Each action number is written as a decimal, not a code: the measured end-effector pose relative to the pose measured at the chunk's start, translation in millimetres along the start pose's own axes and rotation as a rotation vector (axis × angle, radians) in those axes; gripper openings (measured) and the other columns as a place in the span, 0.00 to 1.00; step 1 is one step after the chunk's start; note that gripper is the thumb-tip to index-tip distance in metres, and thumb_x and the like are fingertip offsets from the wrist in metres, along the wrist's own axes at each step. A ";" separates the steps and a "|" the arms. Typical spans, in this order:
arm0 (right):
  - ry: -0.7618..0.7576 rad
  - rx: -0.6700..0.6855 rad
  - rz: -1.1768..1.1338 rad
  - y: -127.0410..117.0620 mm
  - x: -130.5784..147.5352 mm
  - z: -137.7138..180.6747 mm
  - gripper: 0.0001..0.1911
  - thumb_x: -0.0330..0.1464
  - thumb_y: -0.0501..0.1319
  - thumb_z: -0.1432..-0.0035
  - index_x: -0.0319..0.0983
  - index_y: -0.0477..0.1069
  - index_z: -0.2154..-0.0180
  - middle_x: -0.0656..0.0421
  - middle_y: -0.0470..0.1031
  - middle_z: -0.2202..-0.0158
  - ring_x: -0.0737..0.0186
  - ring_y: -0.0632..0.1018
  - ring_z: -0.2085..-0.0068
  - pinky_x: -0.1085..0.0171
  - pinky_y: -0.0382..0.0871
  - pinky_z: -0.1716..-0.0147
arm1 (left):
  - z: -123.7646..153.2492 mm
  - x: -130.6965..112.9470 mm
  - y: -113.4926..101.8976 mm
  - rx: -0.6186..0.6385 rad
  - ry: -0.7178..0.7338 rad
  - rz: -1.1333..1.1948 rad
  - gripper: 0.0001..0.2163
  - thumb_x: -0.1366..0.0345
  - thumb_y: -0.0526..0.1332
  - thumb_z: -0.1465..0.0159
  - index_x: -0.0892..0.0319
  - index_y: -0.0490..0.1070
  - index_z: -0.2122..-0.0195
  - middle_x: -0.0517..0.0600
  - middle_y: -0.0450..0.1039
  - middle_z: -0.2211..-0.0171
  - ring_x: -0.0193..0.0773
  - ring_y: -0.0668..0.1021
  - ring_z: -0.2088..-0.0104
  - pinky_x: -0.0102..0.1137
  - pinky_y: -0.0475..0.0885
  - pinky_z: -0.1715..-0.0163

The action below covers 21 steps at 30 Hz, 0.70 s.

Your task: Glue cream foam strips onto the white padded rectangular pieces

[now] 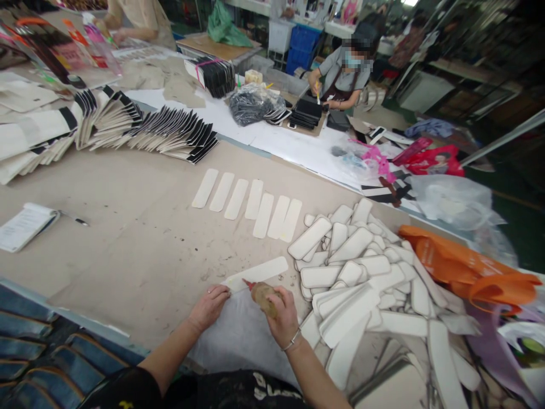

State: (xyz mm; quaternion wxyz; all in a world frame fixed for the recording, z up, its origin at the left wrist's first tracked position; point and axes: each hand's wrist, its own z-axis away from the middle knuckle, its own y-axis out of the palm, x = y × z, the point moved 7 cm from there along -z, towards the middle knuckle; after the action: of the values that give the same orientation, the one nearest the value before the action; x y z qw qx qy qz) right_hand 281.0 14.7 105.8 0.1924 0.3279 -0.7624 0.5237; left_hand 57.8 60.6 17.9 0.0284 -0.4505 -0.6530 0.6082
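My left hand presses down the near end of a long cream strip lying on the table, fingers curled on its edge. My right hand is wrapped round a small brownish glue bottle, whose red tip touches the strip near my left fingers. A row of several cream strips lies side by side further out. To the right is a big heap of white rounded pieces.
A notepad and pen lie at left. Fanned stacks of black-edged pieces sit further back. Orange bags lie at right. A person in a mask works across the table, and another person at far left.
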 end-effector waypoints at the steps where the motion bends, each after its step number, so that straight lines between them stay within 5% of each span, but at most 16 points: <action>1: -0.006 0.000 0.008 -0.6 -3.2 -0.3 0.18 0.25 0.58 0.48 0.42 0.65 0.54 0.52 0.62 0.52 0.56 0.68 0.54 0.51 0.70 0.56 | -0.2 -0.3 -0.5 -0.003 0.003 -0.001 0.10 0.71 0.51 0.35 0.58 0.72 0.60 0.51 0.73 0.62 0.37 0.73 0.59 0.35 0.72 0.57; 11: 0.153 -0.222 0.170 -66.6 -70.0 3.9 0.19 0.33 0.61 0.46 0.37 0.64 0.53 0.49 0.63 0.52 0.52 0.67 0.51 0.45 0.68 0.53 | 0.3 0.3 -0.5 -0.025 -0.008 -0.027 0.09 0.69 0.53 0.35 0.58 0.72 0.59 0.51 0.74 0.61 0.37 0.74 0.59 0.35 0.72 0.56; 21: 0.230 -0.259 0.197 -66.4 -86.7 -2.0 0.19 0.38 0.61 0.45 0.39 0.64 0.53 0.50 0.64 0.54 0.53 0.67 0.51 0.48 0.68 0.52 | -4.3 5.7 -1.8 -0.047 -0.051 -0.013 0.10 0.65 0.53 0.34 0.58 0.74 0.62 0.51 0.75 0.64 0.37 0.75 0.62 0.33 0.74 0.60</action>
State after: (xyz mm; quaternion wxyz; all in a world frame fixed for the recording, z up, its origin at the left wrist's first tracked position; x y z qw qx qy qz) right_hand 389.1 26.7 96.0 0.2666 0.1622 -0.8248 0.4716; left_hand 55.9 67.8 17.6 0.0054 -0.4311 -0.6707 0.6036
